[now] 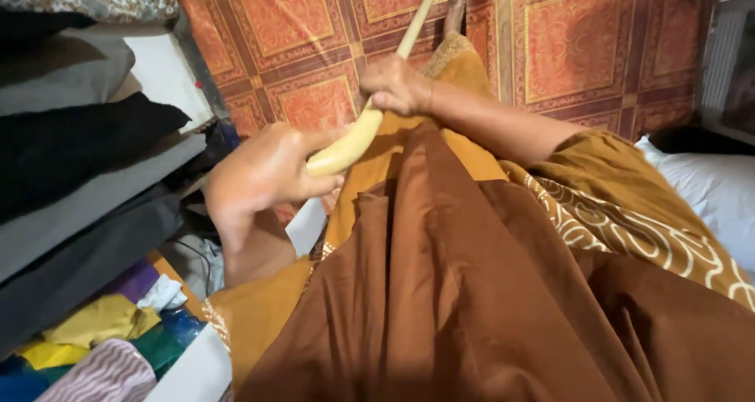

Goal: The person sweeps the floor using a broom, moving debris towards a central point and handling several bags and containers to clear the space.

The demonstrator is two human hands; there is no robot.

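Closest to me, below both hands, I see a wide fall of brown cloth [472, 292] filling the lower view, with a mustard-yellow garment [252, 315] showing at its left edge and a patterned yellow sleeve [629, 205] on the right arm. Just above that, my left hand [263, 174] is curled around the thick, rounded butt end of a pale wooden stick [370, 119], thumb and fingers wrapped on it. Further up the same stick, my right hand [397, 83] is clenched around the shaft, knuckles toward me, so the stick runs from the left hand through the right hand and on slantwise to the upper edge of the view, thinning as it goes. To the left of the left hand are stacked folded fabrics [71, 158] in grey and black, and below them a heap of coloured cloth scraps [102, 339] in yellow, purple, green and striped pink. To the right of the right arm lies a white pillow [708, 189]. Beyond both hands, the red and gold patterned floor covering [582, 48] spreads under the far end of the stick.
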